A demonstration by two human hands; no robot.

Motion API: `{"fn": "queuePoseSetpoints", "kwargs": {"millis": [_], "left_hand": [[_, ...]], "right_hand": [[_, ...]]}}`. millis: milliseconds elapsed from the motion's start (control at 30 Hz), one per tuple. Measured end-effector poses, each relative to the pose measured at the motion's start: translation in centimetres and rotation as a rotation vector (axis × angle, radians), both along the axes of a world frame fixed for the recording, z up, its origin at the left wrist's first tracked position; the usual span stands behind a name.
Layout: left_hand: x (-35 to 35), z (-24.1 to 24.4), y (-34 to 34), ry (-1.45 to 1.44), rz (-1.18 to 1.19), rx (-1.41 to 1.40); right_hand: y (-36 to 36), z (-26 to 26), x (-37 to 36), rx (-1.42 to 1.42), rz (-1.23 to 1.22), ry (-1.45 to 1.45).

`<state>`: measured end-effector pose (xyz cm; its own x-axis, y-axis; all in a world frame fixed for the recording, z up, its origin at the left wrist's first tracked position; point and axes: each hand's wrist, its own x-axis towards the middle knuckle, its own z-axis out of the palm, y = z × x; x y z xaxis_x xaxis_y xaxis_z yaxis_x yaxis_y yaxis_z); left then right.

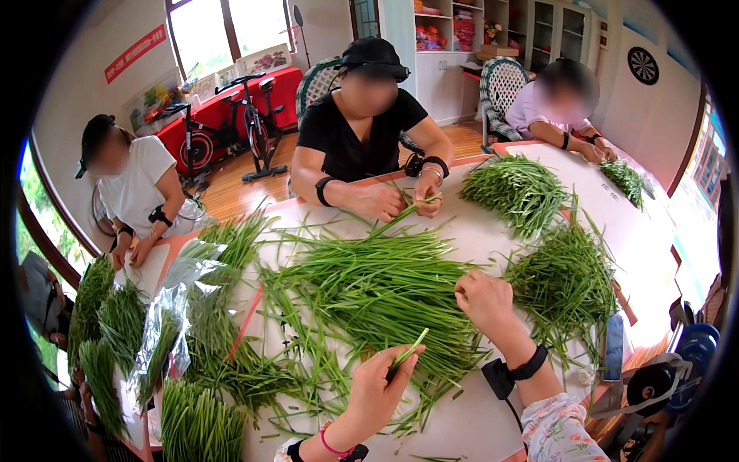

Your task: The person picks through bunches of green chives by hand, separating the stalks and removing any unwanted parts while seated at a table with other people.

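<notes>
My left hand (378,375) grips a few green stalks (414,347), their pale cut ends poking up past the thumb. Something dark shows between its fingers, too small to identify. Just ahead lies a broad heap of long green stalks (369,277), which look like garlic chives, spread across the white table. My right hand (485,297) is at the heap's right end with its fingers curled together; whether a stalk is pinched in them is hidden. Short cut pieces and stray stalks (424,404) lie around my left hand.
More chives are piled at right (560,283), at back right (517,190) and in a bundle at front left (202,421). Clear plastic film (173,306) covers some at left. A blue phone-like object (613,346) lies near the right edge. Across the table a person (361,133) handles stalks; others sit either side.
</notes>
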<state>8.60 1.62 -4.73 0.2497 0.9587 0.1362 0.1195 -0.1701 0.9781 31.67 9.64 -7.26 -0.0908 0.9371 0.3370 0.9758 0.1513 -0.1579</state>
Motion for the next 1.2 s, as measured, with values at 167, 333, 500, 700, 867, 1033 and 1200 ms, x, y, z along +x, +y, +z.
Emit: {"fn": "queuePoseSetpoints", "kwargs": {"millis": [167,333,500,700,867,1033,1200], "left_hand": [[0.0,0.8,0.1,0.047,-0.031,0.073],[-0.3,0.4,0.0,0.001,0.006,0.126],[-0.2,0.4,0.0,0.261,0.010,0.367],[-0.3,-0.7,0.3,0.147,-0.058,0.080],[-0.2,1.1,0.7,0.098,-0.258,-0.083],[-0.4,1.1,0.5,-0.004,-0.317,-0.188],[-0.9,0.9,0.9,0.020,-0.339,-0.268]], "right_hand": [[-1.5,3.4,-0.2,0.310,0.189,-0.013],[-4.5,5.8,-3.0,0.128,0.576,0.264],[-6.0,6.5,-4.0,0.128,0.753,0.362],[-5.9,6.7,-3.5,-0.024,0.495,0.699],[-5.8,7.0,-3.5,-0.201,0.499,0.920],[-5.4,6.5,-3.2,-0.133,0.627,0.837],[-5.7,6.7,-3.5,-0.179,0.634,0.729]]}}
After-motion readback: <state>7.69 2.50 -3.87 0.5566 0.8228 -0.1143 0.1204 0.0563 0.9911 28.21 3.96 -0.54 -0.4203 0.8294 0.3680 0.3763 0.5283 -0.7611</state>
